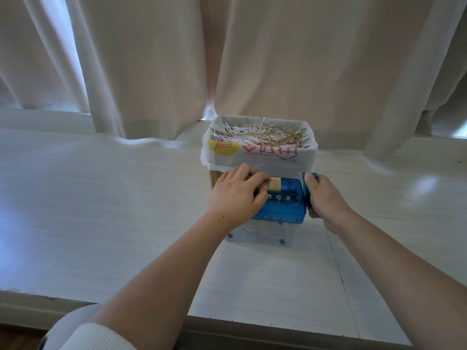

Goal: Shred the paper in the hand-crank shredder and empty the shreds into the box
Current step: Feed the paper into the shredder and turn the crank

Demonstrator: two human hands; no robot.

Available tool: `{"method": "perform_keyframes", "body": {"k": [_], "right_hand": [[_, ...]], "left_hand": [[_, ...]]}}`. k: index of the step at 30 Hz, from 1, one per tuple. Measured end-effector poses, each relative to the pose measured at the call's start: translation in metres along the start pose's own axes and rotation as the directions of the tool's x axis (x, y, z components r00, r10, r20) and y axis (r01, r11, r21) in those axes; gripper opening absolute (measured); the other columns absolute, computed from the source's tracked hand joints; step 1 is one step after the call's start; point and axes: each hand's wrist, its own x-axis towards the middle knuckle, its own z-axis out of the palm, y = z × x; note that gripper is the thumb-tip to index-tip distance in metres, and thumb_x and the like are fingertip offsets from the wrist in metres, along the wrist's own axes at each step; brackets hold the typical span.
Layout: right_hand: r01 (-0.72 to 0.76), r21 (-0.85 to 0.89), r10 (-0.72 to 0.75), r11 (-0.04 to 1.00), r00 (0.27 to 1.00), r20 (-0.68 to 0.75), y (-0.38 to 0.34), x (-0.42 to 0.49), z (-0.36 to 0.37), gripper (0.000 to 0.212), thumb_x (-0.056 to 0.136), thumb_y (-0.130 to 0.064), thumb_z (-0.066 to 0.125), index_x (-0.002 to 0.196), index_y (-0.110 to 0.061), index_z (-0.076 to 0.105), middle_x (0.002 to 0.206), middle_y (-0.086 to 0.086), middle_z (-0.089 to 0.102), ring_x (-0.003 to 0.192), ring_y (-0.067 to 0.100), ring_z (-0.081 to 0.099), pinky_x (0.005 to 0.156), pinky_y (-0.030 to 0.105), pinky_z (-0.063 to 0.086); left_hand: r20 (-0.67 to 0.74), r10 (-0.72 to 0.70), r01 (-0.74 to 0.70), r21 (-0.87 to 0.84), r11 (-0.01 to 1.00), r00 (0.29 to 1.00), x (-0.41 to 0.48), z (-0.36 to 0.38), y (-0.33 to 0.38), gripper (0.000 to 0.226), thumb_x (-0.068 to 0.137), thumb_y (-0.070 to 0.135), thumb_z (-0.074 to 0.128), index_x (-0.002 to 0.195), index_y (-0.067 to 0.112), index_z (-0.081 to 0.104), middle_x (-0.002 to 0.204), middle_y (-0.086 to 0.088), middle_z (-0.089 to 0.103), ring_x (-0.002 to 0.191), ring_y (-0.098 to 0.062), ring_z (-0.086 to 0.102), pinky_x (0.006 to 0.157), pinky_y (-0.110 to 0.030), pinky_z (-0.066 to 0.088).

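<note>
A small shredder with a blue top (283,205) and a clear bin (260,234) stands on the white table (101,210). A tan printed paper (275,184) sticks out of its slot. My left hand (237,195) lies over the top's left part, fingers on the paper. My right hand (324,195) grips the blue crank (306,184) on the right side. Just behind stands a box (214,176) lined with a white plastic bag (267,154), holding white and tan shreds (262,136).
Beige and white curtains (227,59) hang close behind the box. The table's front edge (252,327) runs below my forearms, and a seam (338,263) crosses the top to the right of the shredder.
</note>
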Motion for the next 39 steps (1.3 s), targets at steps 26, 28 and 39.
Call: {"method": "perform_keyframes", "body": {"k": [26, 28, 39], "right_hand": [[0.609, -0.385, -0.670, 0.693, 0.741, -0.034, 0.047, -0.014, 0.000, 0.043, 0.104, -0.038, 0.023, 0.138, -0.022, 0.043, 0.139, -0.001, 0.052, 0.129, 0.014, 0.046, 0.099, 0.030, 0.041], [0.603, -0.363, -0.663, 0.710, 0.746, -0.059, 0.048, -0.015, 0.002, 0.044, 0.104, -0.039, 0.022, 0.138, -0.021, 0.044, 0.138, -0.002, 0.052, 0.127, 0.011, 0.046, 0.097, 0.027, 0.039], [0.579, -0.374, -0.645, 0.725, 0.761, -0.073, 0.045, -0.013, 0.002, 0.042, 0.103, -0.040, 0.023, 0.132, -0.024, 0.048, 0.128, -0.005, 0.056, 0.117, 0.006, 0.048, 0.090, 0.025, 0.038]], "left_hand": [[-0.031, 0.000, 0.000, 0.004, 1.000, 1.000, -0.002, 0.000, 0.001, 0.034, 0.094, 0.046, 0.038, 0.118, 0.035, 0.059, 0.099, 0.010, 0.047, 0.092, -0.014, 0.050, 0.085, -0.030, 0.038], [-0.033, 0.000, 0.000, 0.010, 1.000, 0.999, -0.001, 0.001, 0.001, 0.034, 0.094, 0.045, 0.038, 0.118, 0.035, 0.059, 0.099, 0.010, 0.047, 0.092, -0.014, 0.050, 0.084, -0.029, 0.038], [-0.036, 0.000, 0.001, 0.019, 1.000, 0.999, -0.002, 0.002, 0.001, 0.035, 0.094, 0.047, 0.034, 0.117, 0.035, 0.058, 0.097, 0.012, 0.046, 0.091, -0.011, 0.049, 0.083, -0.030, 0.039]]}}
